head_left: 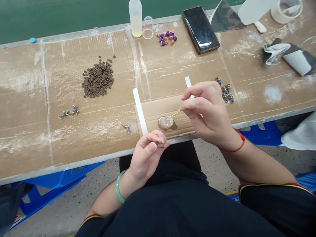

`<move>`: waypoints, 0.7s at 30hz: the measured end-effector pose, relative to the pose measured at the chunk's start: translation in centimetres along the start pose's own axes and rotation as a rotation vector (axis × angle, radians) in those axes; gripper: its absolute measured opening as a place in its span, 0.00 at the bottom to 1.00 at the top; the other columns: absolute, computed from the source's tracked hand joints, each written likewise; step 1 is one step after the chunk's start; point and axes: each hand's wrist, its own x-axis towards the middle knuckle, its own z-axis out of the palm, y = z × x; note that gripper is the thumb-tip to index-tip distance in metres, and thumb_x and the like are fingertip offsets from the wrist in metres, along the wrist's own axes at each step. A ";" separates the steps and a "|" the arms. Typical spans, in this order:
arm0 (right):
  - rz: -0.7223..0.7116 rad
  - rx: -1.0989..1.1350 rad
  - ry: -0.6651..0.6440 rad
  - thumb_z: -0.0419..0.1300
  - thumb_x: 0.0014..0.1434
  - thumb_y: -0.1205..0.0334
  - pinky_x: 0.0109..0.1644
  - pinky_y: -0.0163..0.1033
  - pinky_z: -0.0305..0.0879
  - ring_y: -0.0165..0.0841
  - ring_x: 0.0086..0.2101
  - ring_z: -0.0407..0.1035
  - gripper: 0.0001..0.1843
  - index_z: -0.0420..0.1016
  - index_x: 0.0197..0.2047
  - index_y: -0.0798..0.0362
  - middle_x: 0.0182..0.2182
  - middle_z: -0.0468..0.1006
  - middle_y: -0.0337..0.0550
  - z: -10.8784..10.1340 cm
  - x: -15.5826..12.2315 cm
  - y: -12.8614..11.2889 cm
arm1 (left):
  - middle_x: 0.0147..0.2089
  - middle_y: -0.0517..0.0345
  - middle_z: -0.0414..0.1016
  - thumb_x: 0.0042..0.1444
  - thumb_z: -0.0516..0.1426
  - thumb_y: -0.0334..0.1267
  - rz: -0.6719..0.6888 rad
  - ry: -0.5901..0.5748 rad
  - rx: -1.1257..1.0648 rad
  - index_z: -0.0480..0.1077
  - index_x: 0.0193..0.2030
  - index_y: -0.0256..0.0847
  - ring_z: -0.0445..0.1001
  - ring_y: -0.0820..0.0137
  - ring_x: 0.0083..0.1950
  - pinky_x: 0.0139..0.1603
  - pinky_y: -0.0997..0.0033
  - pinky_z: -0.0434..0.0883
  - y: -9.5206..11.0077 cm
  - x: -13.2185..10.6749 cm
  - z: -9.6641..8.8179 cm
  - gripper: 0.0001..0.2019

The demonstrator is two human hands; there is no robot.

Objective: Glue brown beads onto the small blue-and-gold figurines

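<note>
My right hand (203, 112) pinches a thin wooden stick (174, 114), whose lower end touches a glossy clear blob (166, 122) on a cardboard piece (155, 110). Closer to me, at the table edge, my left hand (149, 153) is closed with a small dark piece (157, 143) between thumb and fingers; its kind is too small to make out. Left of the cardboard lies one tiny painted figurine (127, 128), and farther left are more small figurines (65, 114). A heap of small brown discs (98, 79) lies beyond them. Several blue and brown figurines (227, 93) sit just past my right hand.
White tape strips (140, 112) hold the cardboard down. Along the back stand a squeeze bottle (136, 19), a clear cup (148, 28), purple and orange pieces (168, 37) and a phone (201, 29). A tape roll (286, 11) and crumpled sheets (276, 52) lie right.
</note>
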 end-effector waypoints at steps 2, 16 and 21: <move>-0.009 -0.050 0.010 0.53 0.69 0.69 0.51 0.53 0.64 0.41 0.45 0.65 0.10 0.70 0.39 0.46 0.43 0.74 0.43 0.0 0.0 0.0 | 0.34 0.60 0.66 0.50 0.71 0.46 0.002 -0.002 0.000 0.76 0.31 0.44 0.65 0.73 0.36 0.46 0.67 0.72 0.0 0.0 0.0 0.12; 0.062 0.012 0.035 0.56 0.68 0.66 0.51 0.54 0.63 0.41 0.45 0.67 0.07 0.72 0.39 0.45 0.42 0.74 0.42 0.4 -1.0 0.7 | 0.34 0.61 0.65 0.50 0.71 0.47 0.001 0.000 0.015 0.75 0.30 0.43 0.65 0.75 0.35 0.45 0.68 0.71 0.0 0.0 0.1 0.13; 0.112 0.026 0.058 0.56 0.68 0.65 0.51 0.54 0.64 0.41 0.44 0.68 0.06 0.72 0.40 0.44 0.41 0.74 0.43 0.4 -1.2 0.7 | 0.33 0.60 0.66 0.48 0.72 0.48 -0.001 0.020 0.018 0.76 0.30 0.43 0.64 0.74 0.35 0.44 0.67 0.72 0.0 0.0 0.2 0.14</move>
